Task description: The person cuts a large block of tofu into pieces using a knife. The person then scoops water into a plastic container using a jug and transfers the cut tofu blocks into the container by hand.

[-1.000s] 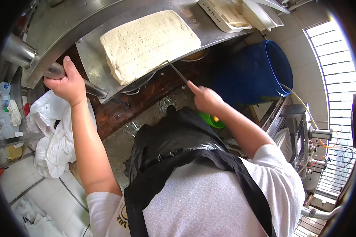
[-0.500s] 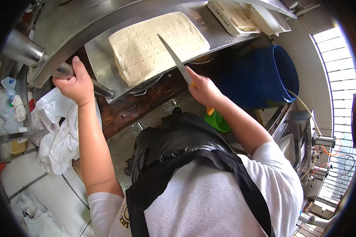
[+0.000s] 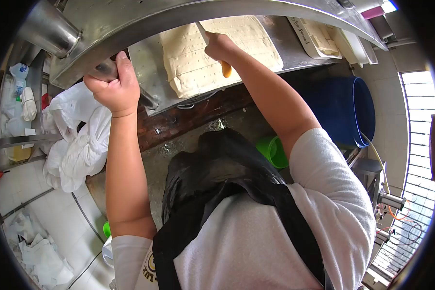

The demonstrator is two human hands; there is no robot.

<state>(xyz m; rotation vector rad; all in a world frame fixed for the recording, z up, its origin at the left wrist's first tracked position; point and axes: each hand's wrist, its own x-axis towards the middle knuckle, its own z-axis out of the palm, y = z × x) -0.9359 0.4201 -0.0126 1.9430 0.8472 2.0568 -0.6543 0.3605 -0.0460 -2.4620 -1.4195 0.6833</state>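
Our right grip (image 3: 220, 47) clamps the knife (image 3: 226, 70), our left grip (image 3: 117, 87) the metal bar (image 3: 105, 71); any twist could send the blade (image 3: 201, 30) astray across the pale slab (image 3: 249, 44).

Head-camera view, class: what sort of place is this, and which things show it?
Probably a food workroom, perhaps for cheese: a cream-coloured rectangular slab lies on a grey metal surface, the right hand holds a yellow-handled metal knife, and a white rectangular tray holds pale blocks.
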